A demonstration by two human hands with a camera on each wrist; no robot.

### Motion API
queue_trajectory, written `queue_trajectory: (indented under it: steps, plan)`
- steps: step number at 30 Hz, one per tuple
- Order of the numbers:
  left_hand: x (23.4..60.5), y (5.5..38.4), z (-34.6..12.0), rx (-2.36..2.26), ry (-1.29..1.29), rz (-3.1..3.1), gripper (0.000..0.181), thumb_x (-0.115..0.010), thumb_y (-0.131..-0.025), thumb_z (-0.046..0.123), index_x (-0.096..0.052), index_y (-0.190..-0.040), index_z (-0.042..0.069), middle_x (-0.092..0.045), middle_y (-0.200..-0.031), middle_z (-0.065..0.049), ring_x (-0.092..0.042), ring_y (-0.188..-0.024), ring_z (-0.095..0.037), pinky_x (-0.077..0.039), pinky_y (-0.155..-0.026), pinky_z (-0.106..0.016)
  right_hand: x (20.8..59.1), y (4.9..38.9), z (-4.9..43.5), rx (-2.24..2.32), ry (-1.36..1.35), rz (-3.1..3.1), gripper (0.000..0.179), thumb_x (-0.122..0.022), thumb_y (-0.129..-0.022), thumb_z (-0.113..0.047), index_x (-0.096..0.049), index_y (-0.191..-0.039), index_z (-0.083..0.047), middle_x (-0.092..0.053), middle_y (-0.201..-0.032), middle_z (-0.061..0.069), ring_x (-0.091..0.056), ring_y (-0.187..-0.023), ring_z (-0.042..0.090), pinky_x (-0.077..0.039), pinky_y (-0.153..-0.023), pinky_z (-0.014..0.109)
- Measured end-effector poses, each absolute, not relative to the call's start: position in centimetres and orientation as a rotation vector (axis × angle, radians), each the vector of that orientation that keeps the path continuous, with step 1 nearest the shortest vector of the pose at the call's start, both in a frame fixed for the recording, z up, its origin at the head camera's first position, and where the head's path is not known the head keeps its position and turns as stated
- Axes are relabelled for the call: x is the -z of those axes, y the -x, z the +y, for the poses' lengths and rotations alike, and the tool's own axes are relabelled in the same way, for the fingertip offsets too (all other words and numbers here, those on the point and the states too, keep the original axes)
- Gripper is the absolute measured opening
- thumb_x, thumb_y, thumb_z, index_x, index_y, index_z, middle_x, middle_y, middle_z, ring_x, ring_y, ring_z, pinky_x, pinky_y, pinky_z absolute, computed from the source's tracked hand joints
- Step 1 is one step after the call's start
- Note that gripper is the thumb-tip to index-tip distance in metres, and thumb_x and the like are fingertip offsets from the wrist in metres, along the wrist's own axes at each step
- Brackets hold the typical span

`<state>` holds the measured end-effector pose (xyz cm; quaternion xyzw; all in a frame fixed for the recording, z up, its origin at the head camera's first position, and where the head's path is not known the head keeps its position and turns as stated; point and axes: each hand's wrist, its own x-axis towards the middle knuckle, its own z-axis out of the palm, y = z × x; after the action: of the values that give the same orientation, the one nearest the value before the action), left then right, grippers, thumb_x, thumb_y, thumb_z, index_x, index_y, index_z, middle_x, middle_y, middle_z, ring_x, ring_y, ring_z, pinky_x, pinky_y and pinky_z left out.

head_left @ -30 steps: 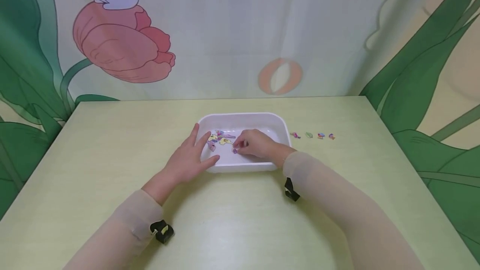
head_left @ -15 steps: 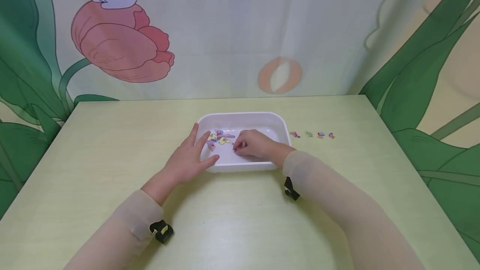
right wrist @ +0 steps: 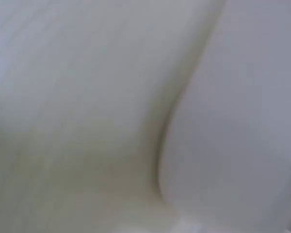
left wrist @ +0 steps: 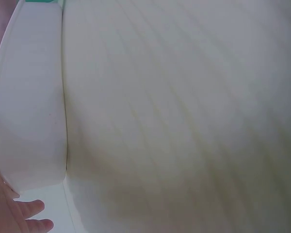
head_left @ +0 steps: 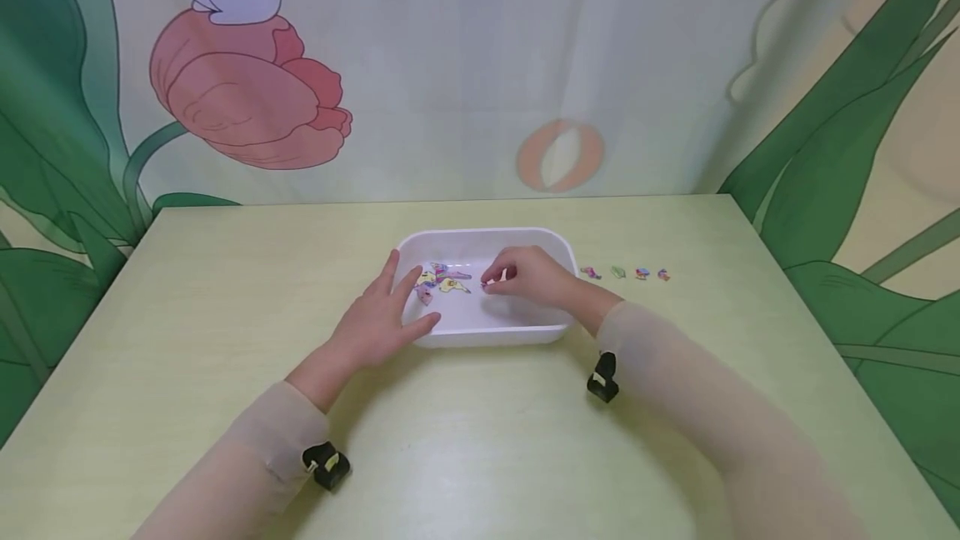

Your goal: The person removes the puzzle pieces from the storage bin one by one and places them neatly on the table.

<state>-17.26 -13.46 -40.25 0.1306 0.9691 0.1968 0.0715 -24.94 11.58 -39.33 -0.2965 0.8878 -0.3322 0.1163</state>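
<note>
A white plastic tray (head_left: 517,335) stands on the table, with several small colourful flat cutouts, perhaps stickers, bunched at its left side, among them a yellow cutout (head_left: 453,284) and a pinkish cutout (head_left: 424,296). My left hand (head_left: 378,319) rests at the tray's left edge with its fingers spread and straight. Above the tray's middle, my right hand (head_left: 528,273) pinches a tiny pinkish cutout (head_left: 484,283) between thumb and fingertips; most of it is hidden. In the left wrist view, fingers (left wrist: 31,208) show beside the tray's outer wall (left wrist: 29,107).
Right of the tray, several small cutouts lie in a row on the table (head_left: 480,440), including a green leaf-like cutout (head_left: 618,272) and a rightmost multicoloured cutout (head_left: 663,274). A printed curtain (head_left: 435,65) hangs behind the table.
My right hand has lifted from the tray floor and moved right and slightly back, carrying the tiny pinkish cutout. My left hand has stayed at the tray's left edge.
</note>
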Motion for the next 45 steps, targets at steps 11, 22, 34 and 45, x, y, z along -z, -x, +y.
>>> queue_trajectory:
  steps: [11, 22, 34, 45]
  plan:
    - [40.1, 17.1, -13.3, -0.609, -0.403, 2.912, 0.082, -0.05, -0.087, 0.058, -0.025, -0.148, 0.01, 0.003, -0.155, -0.017, -0.025, -0.133, -0.043, -0.029, -0.101, -0.057, 37.6, 23.9, 16.5, 1.025, 0.871, 2.671, 0.01, -0.075, -0.078, -0.011, -0.075, -0.088, -0.008, -0.064, -0.081, -0.003, -0.049, -0.068, 0.014, -0.04, -0.06, 0.025]
    - [40.1, 16.8, -13.6, -0.61, -0.389, 2.909, 0.082, -0.05, -0.087, 0.058, -0.024, -0.148, 0.01, 0.003, -0.155, -0.017, -0.025, -0.134, -0.043, -0.03, -0.101, -0.056, 37.5, 22.8, 19.4, 1.037, 0.68, 2.696, 0.013, -0.075, -0.079, -0.015, -0.074, -0.091, -0.01, -0.064, -0.084, -0.001, -0.047, -0.07, 0.018, -0.039, -0.059, 0.025]
    - [40.0, 17.1, -13.5, -0.594, -0.385, 2.914, 0.082, -0.049, -0.087, 0.059, -0.024, -0.149, 0.011, 0.003, -0.155, -0.016, -0.025, -0.133, -0.043, -0.03, -0.1, -0.057, 37.5, 22.6, 22.5, 1.034, 0.538, 2.763, 0.018, -0.074, -0.08, -0.018, -0.073, -0.096, -0.01, -0.064, -0.085, 0.0, -0.048, -0.075, 0.02, -0.042, -0.062, 0.026]
    - [40.1, 17.1, -13.4, -0.595, -0.384, 2.91, 0.082, -0.049, -0.086, 0.06, -0.024, -0.149, 0.012, 0.003, -0.155, -0.016, -0.025, -0.133, -0.043, -0.03, -0.1, -0.058, 37.8, 22.4, 25.9, 0.954, 0.335, 2.812, 0.024, -0.071, -0.083, -0.021, -0.071, -0.103, -0.007, -0.062, -0.09, 0.006, -0.049, -0.082, 0.023, -0.045, -0.065, 0.028]
